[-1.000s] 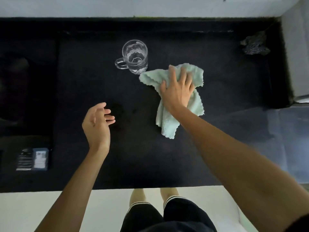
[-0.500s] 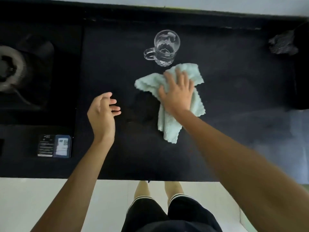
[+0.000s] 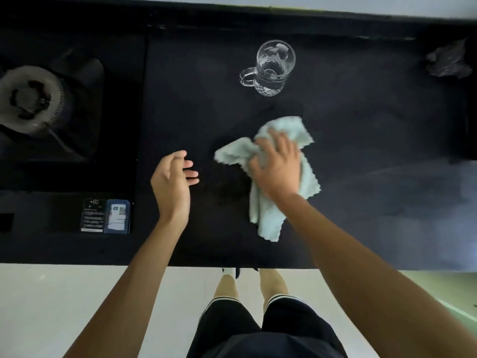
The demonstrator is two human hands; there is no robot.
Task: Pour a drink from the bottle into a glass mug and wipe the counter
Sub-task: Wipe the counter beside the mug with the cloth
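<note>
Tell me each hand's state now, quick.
Left hand: open, fingers relaxed, holding nothing.
Right hand: closed on the pale green cloth, pressing it to the counter.

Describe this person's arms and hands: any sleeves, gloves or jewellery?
Both arms are bare, with no sleeve in view. The left hand and right hand show no gloves, rings or watch. Below are dark shorts with pale-striped hems.
</note>
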